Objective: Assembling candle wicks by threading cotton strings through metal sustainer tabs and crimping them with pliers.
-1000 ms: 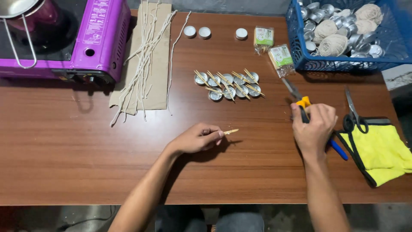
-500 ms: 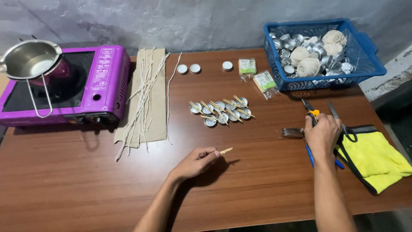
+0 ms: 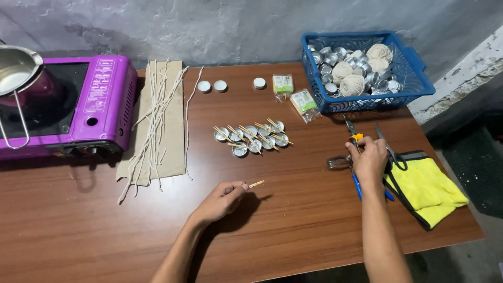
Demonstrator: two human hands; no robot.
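left hand [image 3: 220, 200] rests on the brown wooden table [image 3: 293, 220], thumb and forefinger pinched shut on a short pale wooden stick [image 3: 255, 184] whose tip pokes out to the right, low over the tabletop. right hand [image 3: 368, 159] sits at the right side of the table on the blue-handled pliers with a yellow joint [image 3: 357, 157], fingers curled down over the tool; cannot tell if it is a real grip or just a touch. a small metal clip-like piece [image 3: 339, 162] lies just left of that hand, black-handled scissors [image 3: 392, 152] just right, partly on the yellow cloth with black trim [image 3: 427, 188].

between the hands and further back: a cluster of small round metal cups with sticks laid across them [image 3: 252, 138]. behind those, three white round discs [image 3: 219, 85] and two small green-and-clear packets [image 3: 294, 93]. blue plastic basket [image 3: 367, 71] holds more metal cups and balls of twine. left: white wick strings on a brown cardboard sheet [image 3: 157, 120], purple portable stove [image 3: 78, 105] with a metal pot [image 3: 15, 71].

judgement: for a clean job, keep the stick pinched near its end so it stays level, get the pliers seated fully in the palm before lifting, and keep the elbow clear of the cup cluster.
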